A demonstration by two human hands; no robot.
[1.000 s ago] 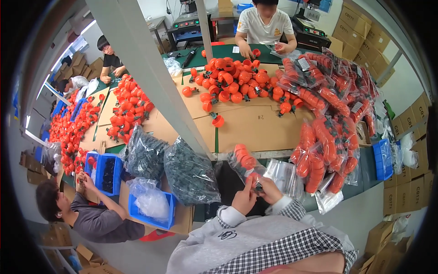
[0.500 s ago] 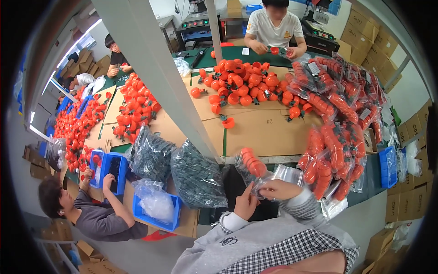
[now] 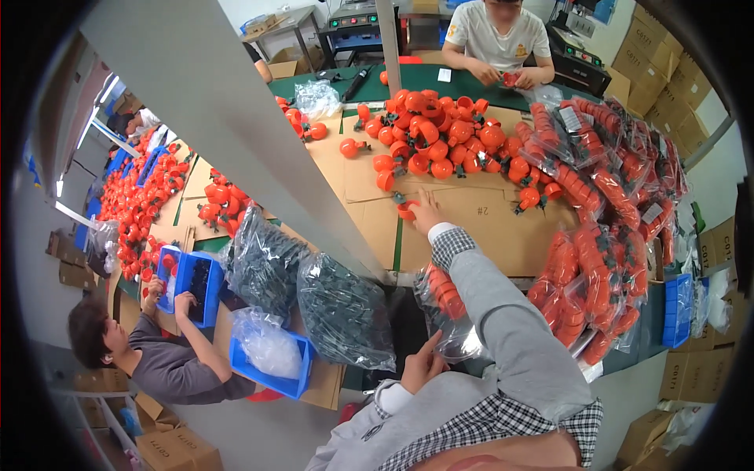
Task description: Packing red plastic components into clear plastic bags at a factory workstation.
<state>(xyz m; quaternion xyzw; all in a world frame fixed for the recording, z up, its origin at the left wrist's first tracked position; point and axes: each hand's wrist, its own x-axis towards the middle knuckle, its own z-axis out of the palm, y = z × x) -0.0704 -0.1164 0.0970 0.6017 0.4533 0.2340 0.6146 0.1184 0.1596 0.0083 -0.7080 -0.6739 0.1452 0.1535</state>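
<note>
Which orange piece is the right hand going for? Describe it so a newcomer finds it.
Start at the cardboard sheet covering the green table. A heap of orange round parts lies on its far half. The orange piece sits alone at the heap's near edge, right at the right hand fingertips.

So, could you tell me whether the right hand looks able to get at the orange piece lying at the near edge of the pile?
Probably yes: the right hand is stretched out over the cardboard with its fingertips at the orange piece, and nothing lies between them. Whether it already grips the piece cannot be told.
</note>
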